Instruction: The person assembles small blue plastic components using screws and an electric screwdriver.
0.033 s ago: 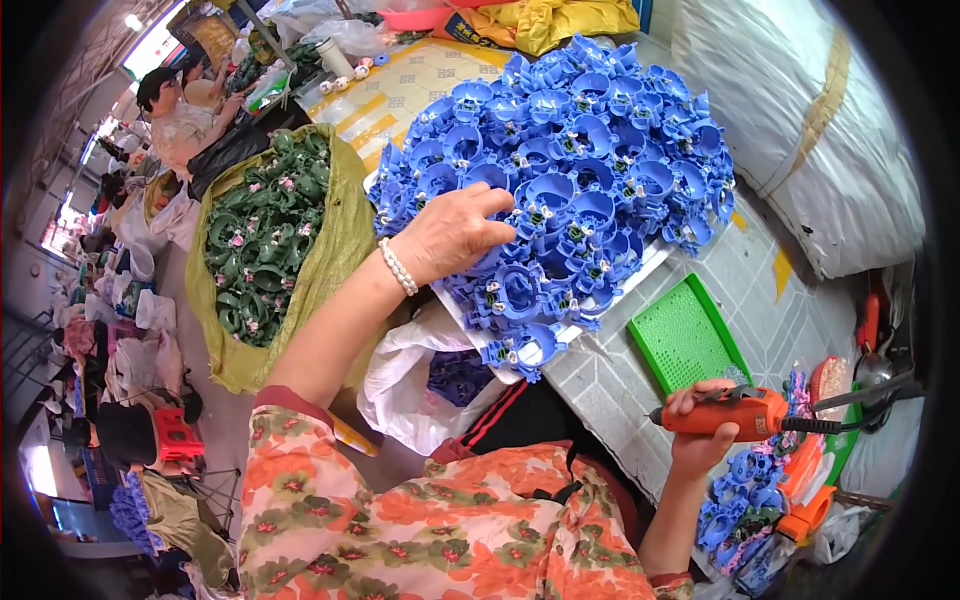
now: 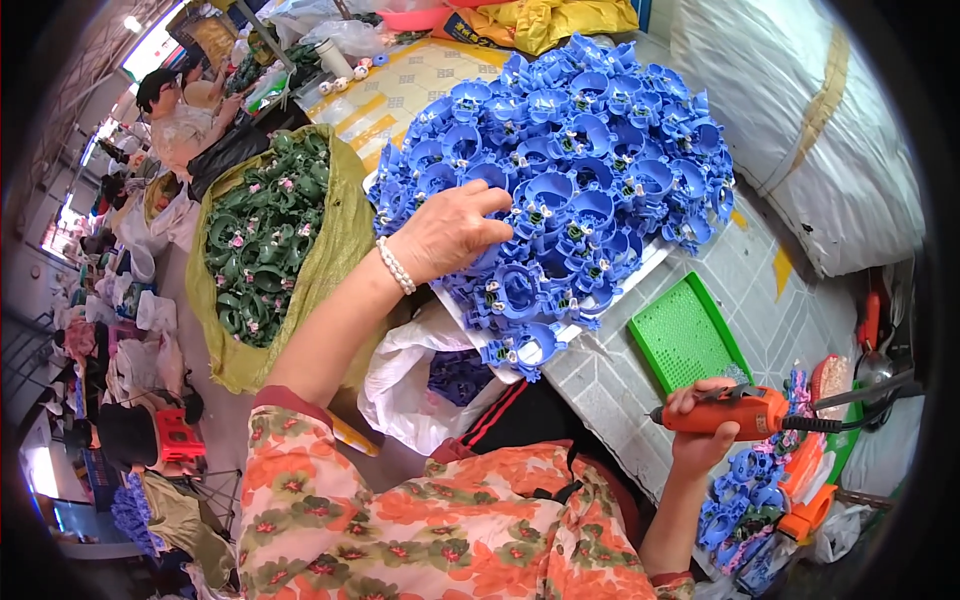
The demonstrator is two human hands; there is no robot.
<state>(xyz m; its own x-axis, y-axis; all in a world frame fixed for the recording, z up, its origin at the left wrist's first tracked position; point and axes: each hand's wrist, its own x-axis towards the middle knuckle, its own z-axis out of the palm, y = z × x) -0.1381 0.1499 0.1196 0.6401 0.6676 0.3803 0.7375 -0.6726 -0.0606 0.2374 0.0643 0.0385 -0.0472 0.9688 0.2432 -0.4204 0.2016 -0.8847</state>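
Note:
A large heap of blue plastic cup-shaped pieces (image 2: pixel 590 150), dotted with small pink-and-white flowers and green bits, is piled on a white tray (image 2: pixel 640 272). My left hand (image 2: pixel 450 235), a white bead bracelet at its wrist, reaches over the heap's near left side. Its fingers are bent together against the pieces; what lies between the fingertips is hidden. Lower right, my right hand (image 2: pixel 697 440) is closed round an orange electric screwdriver (image 2: pixel 735 415) with a black cord. The tool's tip points left, apart from the heap.
A yellow-green sack (image 2: pixel 350 215) of dark green pieces stands at left, near a white bag (image 2: pixel 395 385) with purple-blue pieces. A green perforated tray (image 2: pixel 690 335) lies right of the heap. More blue pieces (image 2: pixel 735 495) sit lower right. Far left, a person (image 2: pixel 180 125) sits beyond the sack.

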